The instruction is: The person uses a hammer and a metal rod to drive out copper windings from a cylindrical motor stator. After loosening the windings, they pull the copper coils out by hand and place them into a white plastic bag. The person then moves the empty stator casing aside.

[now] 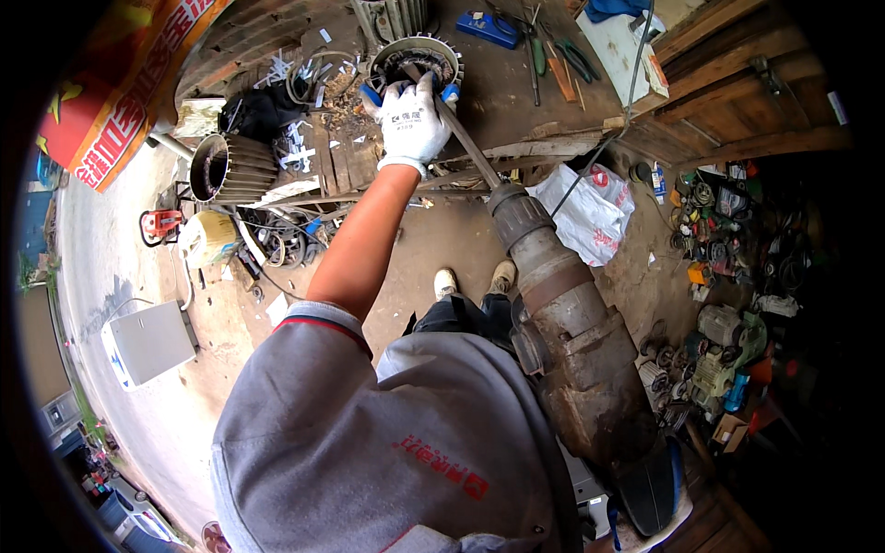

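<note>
My left hand [412,124], in a white glove with blue fingertips, is closed around the front of a long steel chisel bit [472,152]. It lies over the near rim of a round motor stator [444,53], whose dark windings show inside. The bit's tip reaches into the stator's opening, partly covered by my fingers. A big, worn demolition hammer [572,323] carries the bit and slants down along my right side. Behind its black rear end, my right hand [680,502] is mostly hidden; a bit of white and blue glove shows there.
Another ribbed stator [244,170] lies at the bench's left edge, near paper scraps. Pliers [576,60], a screwdriver and a blue case [489,29] lie at the far right. A cable hangs past a white sack [590,212]. Motors and parts [714,369] crowd the right floor.
</note>
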The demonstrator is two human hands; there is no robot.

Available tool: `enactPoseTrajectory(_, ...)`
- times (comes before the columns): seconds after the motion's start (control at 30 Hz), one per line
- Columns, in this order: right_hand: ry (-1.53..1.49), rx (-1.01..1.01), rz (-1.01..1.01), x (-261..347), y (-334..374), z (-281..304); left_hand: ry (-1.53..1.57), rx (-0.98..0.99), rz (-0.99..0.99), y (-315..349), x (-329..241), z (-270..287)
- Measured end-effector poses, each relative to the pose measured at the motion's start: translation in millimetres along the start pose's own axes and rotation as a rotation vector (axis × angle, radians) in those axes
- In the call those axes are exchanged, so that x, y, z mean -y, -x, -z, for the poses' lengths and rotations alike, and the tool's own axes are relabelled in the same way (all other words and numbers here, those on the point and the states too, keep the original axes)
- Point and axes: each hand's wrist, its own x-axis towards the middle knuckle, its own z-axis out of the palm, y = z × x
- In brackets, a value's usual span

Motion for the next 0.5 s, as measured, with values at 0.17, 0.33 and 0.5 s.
enactPoseTrajectory(0.17,0.001,-0.004,-0.007,3,0,-6,-0.001,-0.026,-0.007,3,-2,4)
enactPoseTrajectory(0.33,-0.004,-0.01,-0.008,3,1,-10,0.024,-0.036,-0.005,3,-3,5)
enactPoseTrajectory(0.5,-0.006,-0.012,-0.001,3,0,-10,0.038,-0.04,-0.009,2,-2,4)
